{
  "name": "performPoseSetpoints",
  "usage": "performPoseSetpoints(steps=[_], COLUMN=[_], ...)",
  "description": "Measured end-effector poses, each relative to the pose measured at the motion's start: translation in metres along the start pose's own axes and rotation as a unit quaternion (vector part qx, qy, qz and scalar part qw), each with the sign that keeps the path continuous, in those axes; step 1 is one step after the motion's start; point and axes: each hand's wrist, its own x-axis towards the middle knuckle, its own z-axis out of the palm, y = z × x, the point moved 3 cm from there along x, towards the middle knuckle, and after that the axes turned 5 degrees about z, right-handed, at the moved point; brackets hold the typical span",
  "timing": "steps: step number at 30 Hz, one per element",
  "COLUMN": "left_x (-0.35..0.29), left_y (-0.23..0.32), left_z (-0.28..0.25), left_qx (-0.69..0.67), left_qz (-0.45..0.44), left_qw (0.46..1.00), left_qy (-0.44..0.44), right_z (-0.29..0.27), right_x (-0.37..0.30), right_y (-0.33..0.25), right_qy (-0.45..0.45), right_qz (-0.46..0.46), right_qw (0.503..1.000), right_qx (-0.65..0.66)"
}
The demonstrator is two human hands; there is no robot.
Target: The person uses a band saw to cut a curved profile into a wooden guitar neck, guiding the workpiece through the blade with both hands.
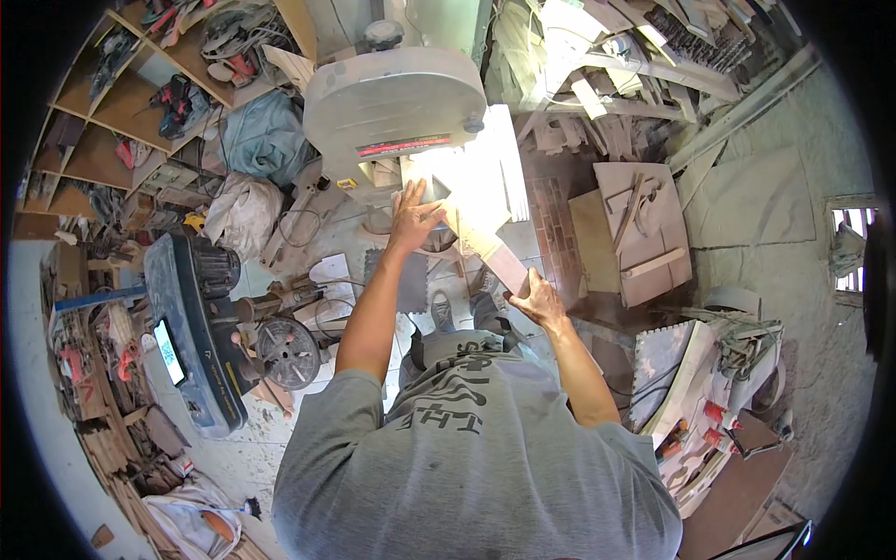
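From where I stand, the pale wooden board (499,261) slants between the person's two hands, its far end under the lamp glare below the machine's grey housing (397,98). The right hand (538,301) grips the near end, thumb along the edge. The left hand (415,222) lies by the far end, fingers stretched forward and thumb toward the board; whether it is gripping anything, I can't tell. Glare washes out the tabletop (509,173) there, and the overhanging housing covers part of it.

Over to the left, a wooden shelf (119,112) is split into compartments crammed with tools, a red-and-black drill (177,101) in one. Below it sit a blue-grey cloth bundle (266,138) and a whitish sack (243,217). Nearer stands a dark blue machine (191,327) with a lit phone (169,351) on it. On the right, offcuts lie on a leaning panel (658,219), and red-and-white bottles (717,415) rest among wood scraps.
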Motion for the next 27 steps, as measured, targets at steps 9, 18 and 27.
performPoseSetpoints(steps=[9, 18, 27], left_x=[0.001, 0.0, 0.001], left_y=[0.0, -0.003, 0.004], left_z=[0.0, 0.0, -0.004], left_qx=[-0.002, 0.003, -0.013], left_qz=[-0.005, -0.005, -0.019], left_qw=[1.0, 1.0, 1.0], left_qy=[0.001, -0.01, -0.011], right_z=[-0.004, -0.003, -0.001], right_x=[0.003, 0.007, 0.012], right_y=[-0.004, 0.001, 0.006], right_qy=[-0.002, 0.016, 0.014], right_qz=[-0.007, -0.019, -0.018], right_qw=[1.0, 1.0, 1.0], right_qx=[0.007, 0.007, 0.012])
